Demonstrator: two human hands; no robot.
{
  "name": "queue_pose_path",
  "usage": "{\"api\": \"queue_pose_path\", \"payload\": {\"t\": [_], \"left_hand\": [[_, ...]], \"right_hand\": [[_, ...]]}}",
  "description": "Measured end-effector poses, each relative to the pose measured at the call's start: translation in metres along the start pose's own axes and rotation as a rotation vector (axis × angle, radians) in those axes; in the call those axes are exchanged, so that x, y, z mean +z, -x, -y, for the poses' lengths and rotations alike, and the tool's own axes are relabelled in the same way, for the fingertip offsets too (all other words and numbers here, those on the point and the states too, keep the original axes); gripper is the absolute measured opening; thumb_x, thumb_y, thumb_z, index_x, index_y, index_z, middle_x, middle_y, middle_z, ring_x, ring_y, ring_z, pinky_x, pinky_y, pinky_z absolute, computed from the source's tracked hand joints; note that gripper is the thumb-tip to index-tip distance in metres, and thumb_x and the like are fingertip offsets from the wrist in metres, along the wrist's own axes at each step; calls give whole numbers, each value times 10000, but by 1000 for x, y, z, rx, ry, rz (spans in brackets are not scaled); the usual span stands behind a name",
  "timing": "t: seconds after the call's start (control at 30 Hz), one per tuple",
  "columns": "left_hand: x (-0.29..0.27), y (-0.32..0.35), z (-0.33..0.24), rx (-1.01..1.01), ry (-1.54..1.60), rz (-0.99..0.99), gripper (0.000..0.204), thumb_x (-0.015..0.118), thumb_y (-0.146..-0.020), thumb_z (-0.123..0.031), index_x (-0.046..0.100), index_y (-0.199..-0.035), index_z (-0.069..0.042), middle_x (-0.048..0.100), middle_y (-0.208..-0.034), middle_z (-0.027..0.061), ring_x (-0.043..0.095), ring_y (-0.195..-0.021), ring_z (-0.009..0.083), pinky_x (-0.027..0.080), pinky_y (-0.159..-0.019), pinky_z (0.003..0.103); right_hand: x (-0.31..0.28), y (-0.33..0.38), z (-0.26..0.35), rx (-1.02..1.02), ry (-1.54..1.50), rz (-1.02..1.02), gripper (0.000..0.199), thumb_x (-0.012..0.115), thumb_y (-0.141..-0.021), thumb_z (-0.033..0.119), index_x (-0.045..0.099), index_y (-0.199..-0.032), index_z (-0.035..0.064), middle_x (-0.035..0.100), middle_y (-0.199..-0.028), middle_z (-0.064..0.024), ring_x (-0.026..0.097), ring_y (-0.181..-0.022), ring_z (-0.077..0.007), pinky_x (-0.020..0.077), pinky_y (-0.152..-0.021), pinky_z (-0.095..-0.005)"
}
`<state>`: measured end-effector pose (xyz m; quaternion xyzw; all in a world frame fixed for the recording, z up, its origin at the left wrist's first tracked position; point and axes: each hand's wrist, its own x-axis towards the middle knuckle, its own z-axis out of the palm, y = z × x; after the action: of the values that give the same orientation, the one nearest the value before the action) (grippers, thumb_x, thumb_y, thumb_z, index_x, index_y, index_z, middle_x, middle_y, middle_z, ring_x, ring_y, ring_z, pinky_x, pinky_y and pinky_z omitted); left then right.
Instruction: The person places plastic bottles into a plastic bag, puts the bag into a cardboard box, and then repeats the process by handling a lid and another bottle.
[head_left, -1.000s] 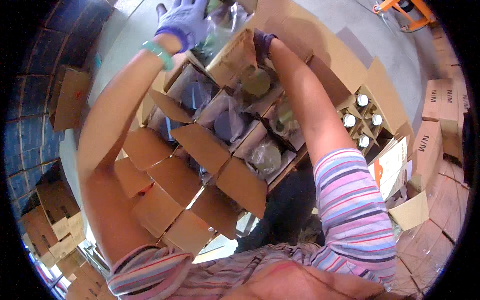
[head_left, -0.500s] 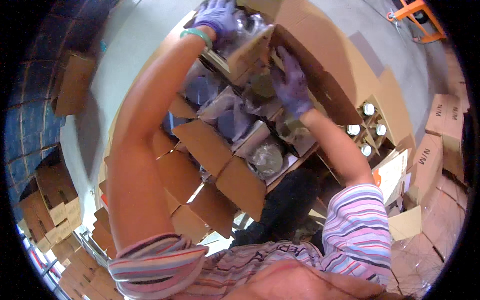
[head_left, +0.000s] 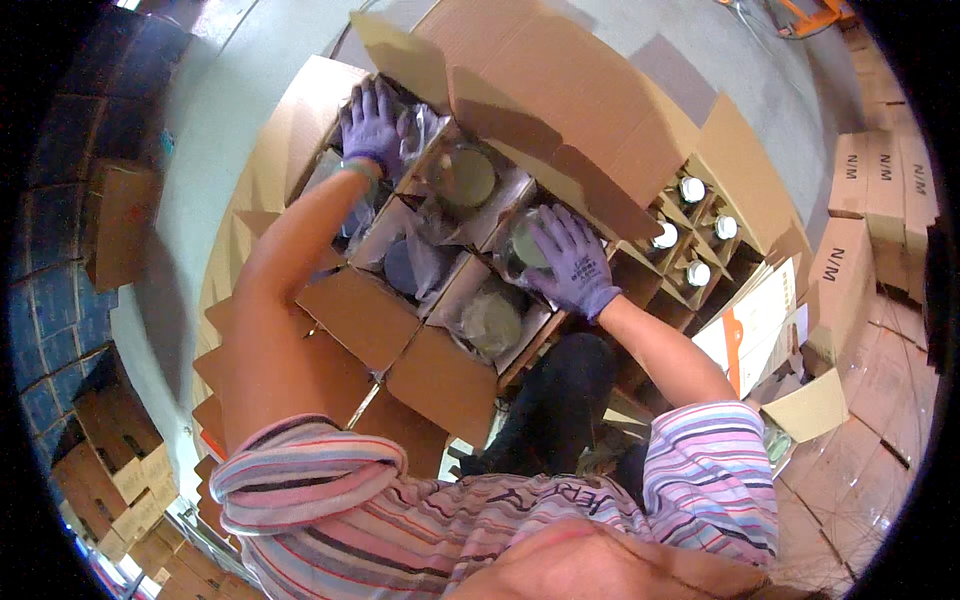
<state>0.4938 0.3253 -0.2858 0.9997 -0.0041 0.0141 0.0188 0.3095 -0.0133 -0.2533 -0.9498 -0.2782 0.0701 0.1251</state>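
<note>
Right hand (head_left: 572,262) closing over bagged glass jar (head_left: 520,250); left hand (head_left: 371,125) pressing, open, into far cell. Jar probably heavy, fragile, wrap slippery; gripping lid safest.

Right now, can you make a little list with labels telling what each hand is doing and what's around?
left hand: purple glove, inside the far corner of the open brown cardboard box
right hand: purple glove, resting on a plastic-wrapped glass jar
box contents: wrapped jars in cardboard dividers
nearby: second carton of white-capped bottles
</note>
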Motion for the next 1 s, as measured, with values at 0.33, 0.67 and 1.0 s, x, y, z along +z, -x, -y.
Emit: {"api": "queue_pose_path", "payload": {"t": [0.33, 0.67, 1.0], "left_hand": [[13, -26, -21, 30, -175, 106, 722, 307, -919, -559, 217, -1480, -114, 123, -1557, 123, 20, -1438, 350, -5, -1142, 523], [-26, -1, -40, 140, -292, 288, 880, 520, -816, -618, 268, -1448, -60, 304, -1463, 186, 317, -1333, 336, 323, -1075, 430], [-43, 70, -53, 16, -338, 253, 773, 494, -861, -567, 264, -1457, -132, 256, -1482, 200, 268, -1352, 378, 298, -1084, 464]], "right_hand": [[-1, -2, 2, 14, -45, -14, 735, 552, -795, 517, 363, -1415, 170, 309, -1478, -138, 270, -1368, -338, 272, -1088, -482], [24, -3, -4, -84, -95, -247, 770, 667, -696, 553, 427, -1362, 249, 352, -1457, -80, 326, -1335, -321, 407, -971, -521], [-119, 355, 37, 109, -380, -464, 358, 601, -823, 272, 594, -1055, 0, 594, -1045, -197, 536, -1041, -356, 413, -935, -467]]}}
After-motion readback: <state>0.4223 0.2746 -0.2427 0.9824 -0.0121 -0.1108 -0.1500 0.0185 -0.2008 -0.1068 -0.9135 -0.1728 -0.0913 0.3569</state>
